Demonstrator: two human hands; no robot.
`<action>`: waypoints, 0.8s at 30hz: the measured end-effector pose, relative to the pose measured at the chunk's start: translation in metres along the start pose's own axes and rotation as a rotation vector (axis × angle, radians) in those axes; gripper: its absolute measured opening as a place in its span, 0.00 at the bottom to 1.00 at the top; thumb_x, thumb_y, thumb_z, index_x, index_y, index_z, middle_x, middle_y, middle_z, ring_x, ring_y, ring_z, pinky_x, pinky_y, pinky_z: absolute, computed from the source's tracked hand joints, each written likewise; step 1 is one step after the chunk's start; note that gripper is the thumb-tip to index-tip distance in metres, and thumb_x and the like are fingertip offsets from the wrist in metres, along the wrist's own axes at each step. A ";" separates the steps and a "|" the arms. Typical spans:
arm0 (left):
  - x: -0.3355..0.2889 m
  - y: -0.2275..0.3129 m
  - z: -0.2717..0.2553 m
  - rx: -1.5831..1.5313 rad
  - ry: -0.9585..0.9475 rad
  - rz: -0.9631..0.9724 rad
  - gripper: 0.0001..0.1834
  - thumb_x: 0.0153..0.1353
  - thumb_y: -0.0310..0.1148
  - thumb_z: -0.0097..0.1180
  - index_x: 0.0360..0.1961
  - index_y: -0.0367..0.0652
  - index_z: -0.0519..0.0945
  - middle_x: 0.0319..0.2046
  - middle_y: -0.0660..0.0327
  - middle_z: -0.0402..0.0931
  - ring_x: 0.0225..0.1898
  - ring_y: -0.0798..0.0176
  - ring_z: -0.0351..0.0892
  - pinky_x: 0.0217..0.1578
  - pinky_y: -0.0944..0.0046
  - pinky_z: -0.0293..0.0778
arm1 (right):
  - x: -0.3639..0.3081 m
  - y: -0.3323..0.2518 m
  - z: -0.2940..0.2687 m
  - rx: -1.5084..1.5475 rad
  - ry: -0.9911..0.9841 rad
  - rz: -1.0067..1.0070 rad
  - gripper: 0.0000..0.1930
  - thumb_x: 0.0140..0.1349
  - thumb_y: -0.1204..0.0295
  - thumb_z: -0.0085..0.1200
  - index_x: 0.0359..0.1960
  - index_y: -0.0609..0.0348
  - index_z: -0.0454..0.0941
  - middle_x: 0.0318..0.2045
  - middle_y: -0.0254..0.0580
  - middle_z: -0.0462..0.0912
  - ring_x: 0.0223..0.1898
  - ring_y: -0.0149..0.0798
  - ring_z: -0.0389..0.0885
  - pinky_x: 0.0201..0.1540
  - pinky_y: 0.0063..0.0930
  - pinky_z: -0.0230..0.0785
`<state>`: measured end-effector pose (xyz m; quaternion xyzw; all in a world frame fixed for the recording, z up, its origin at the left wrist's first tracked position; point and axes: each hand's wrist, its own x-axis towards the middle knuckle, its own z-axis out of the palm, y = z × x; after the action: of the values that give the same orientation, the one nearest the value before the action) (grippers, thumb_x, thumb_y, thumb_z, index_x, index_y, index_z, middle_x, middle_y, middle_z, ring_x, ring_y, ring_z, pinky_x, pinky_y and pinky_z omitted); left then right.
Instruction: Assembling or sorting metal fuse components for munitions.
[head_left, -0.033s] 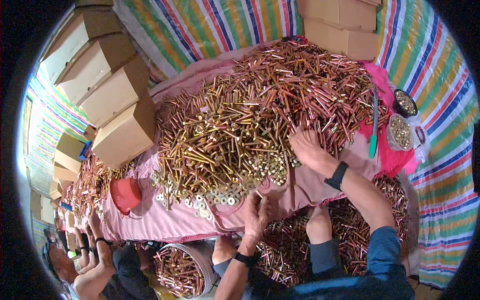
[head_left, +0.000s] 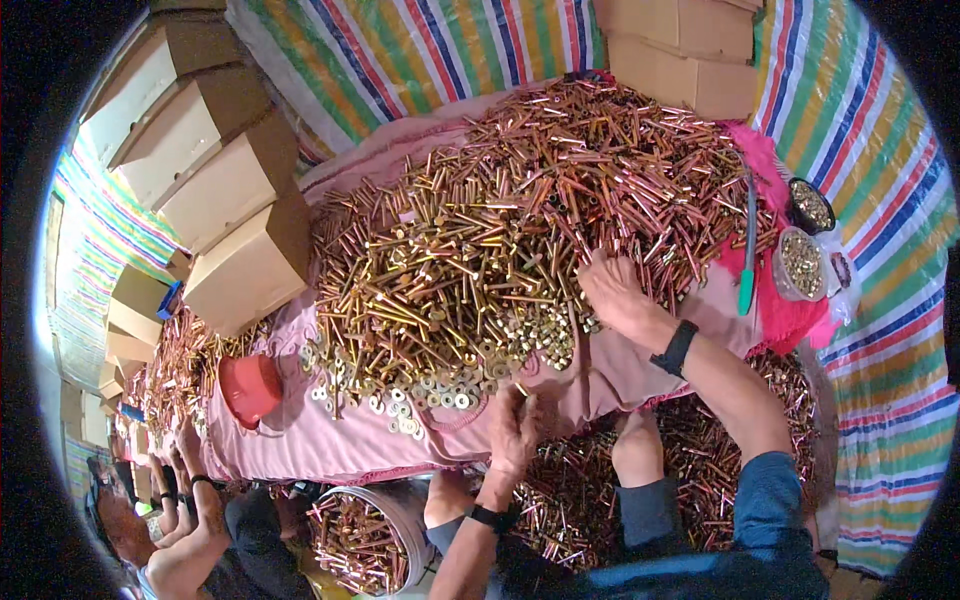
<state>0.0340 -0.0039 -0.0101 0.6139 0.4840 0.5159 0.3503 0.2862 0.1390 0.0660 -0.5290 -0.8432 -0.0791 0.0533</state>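
My left hand [head_left: 513,432] is closed at the near edge of the pink cloth, pinching a bolt [head_left: 521,389] whose bright end sticks up past the fingertips. My right hand [head_left: 614,292] reaches into the heap, its fingers bent down among coppery metal sleeves [head_left: 600,170]; what lies between its fingertips is hidden. Left of that hand is a mass of yellowish bolts [head_left: 430,300]. Small nuts [head_left: 548,338] lie in a cluster just below it. Flat washers [head_left: 440,391] are spread along the front of the heap, left of my left hand.
A red plastic bowl [head_left: 250,390] stands on the cloth at left, beside stacked cardboard boxes [head_left: 245,265]. At right are a green-handled tool [head_left: 747,285] and a tub of nuts [head_left: 801,264]. Below sits a white bucket [head_left: 405,540] of bolts. Another person [head_left: 185,540] works at left.
The bolt in my left hand has shifted slightly at the fingertips. My right hand stays at the same spot in the heap.
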 end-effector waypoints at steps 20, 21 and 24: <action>-0.001 0.004 -0.005 0.214 -0.020 0.091 0.06 0.67 0.27 0.58 0.44 0.41 0.81 0.33 0.49 0.82 0.33 0.44 0.82 0.34 0.52 0.77 | -0.046 -0.116 -0.005 0.925 -0.075 0.243 0.13 0.65 0.64 0.61 0.39 0.63 0.78 0.25 0.56 0.81 0.26 0.54 0.81 0.30 0.45 0.72; -0.002 0.007 -0.006 0.210 -0.037 0.079 0.06 0.67 0.26 0.58 0.44 0.41 0.81 0.34 0.48 0.82 0.33 0.44 0.83 0.35 0.52 0.77 | -0.045 -0.117 0.002 0.940 -0.036 0.218 0.13 0.65 0.64 0.61 0.40 0.63 0.80 0.25 0.55 0.81 0.26 0.53 0.82 0.31 0.44 0.72; -0.002 0.012 -0.006 0.160 -0.049 0.112 0.06 0.66 0.24 0.59 0.44 0.40 0.80 0.36 0.49 0.82 0.36 0.43 0.84 0.37 0.54 0.78 | -0.033 -0.121 0.022 0.943 0.039 0.148 0.15 0.64 0.63 0.63 0.42 0.63 0.82 0.26 0.54 0.82 0.28 0.52 0.83 0.33 0.42 0.74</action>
<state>0.0307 -0.0096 0.0021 0.6785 0.4798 0.4791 0.2827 0.1918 0.0621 0.0289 -0.5040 -0.7462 0.3063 0.3089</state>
